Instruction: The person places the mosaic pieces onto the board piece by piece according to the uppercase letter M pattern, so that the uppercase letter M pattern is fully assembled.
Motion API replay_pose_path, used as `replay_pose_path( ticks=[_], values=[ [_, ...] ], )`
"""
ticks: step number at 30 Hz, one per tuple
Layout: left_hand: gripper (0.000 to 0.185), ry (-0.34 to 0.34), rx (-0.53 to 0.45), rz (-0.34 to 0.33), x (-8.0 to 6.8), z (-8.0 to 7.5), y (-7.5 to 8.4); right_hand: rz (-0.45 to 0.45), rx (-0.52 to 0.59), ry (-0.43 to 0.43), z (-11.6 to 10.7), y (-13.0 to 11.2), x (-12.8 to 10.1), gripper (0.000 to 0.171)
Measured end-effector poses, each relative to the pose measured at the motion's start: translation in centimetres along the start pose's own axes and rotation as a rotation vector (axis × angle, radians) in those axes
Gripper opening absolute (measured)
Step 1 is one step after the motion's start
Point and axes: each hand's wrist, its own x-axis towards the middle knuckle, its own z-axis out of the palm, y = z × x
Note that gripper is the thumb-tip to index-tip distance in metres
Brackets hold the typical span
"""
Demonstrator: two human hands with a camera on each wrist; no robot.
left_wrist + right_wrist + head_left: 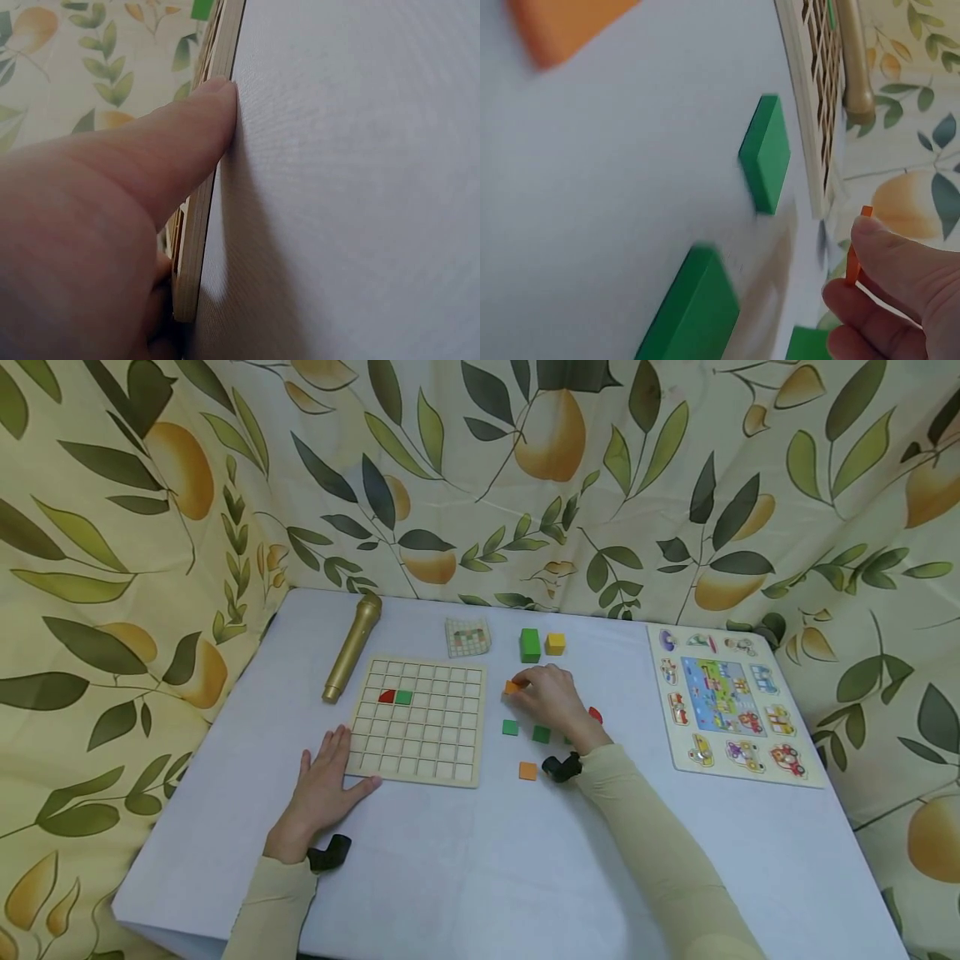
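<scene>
The wooden grid board (418, 720) is lying flat on the white table (480, 860), and everything else is sitting around it. The left hand (324, 789) is resting at the board's near left corner with fingers straight and spread, holding nothing; in the left wrist view the thumb (187, 142) is pressing against the board's edge (196, 247). The right hand (553, 693) is working just to the right of the board, its fingers curling round a thin orange tile (513, 687) and pinching it (the right wrist view is showing the tile (853, 247) edge-on between thumb and fingertips, lifted off the cloth). Inside the board, a red piece (386, 696) and a green piece (404, 697) are sitting side by side in the upper left cells. To the board's right, loose green tiles (510, 727) and another orange tile (528, 770) are lying on the cloth near the right wrist. Beyond the board's far edge a small pattern card (468, 637), a green block (529, 644) and a yellow block (555, 643) are standing. A gold cylinder (352, 646) is lying along the board's left side, and a vehicle puzzle (731, 706) is lying well to the right of it
</scene>
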Motion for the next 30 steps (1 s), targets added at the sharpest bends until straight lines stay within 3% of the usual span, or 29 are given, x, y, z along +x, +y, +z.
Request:
replay_pose_path(
  ticks=[17, 30],
  values=[
    [0.099, 0.012, -0.001, 0.006, -0.1, 0.0, 0.1, -0.110, -0.057, 0.011, 1.8, -4.5, 2.5, 0.031],
    [0.100, 0.002, -0.005, -0.006, 0.0, 0.1, -0.2, -0.157, -0.116, -0.043, 3.4, -7.3, 4.1, 0.029]
  ],
)
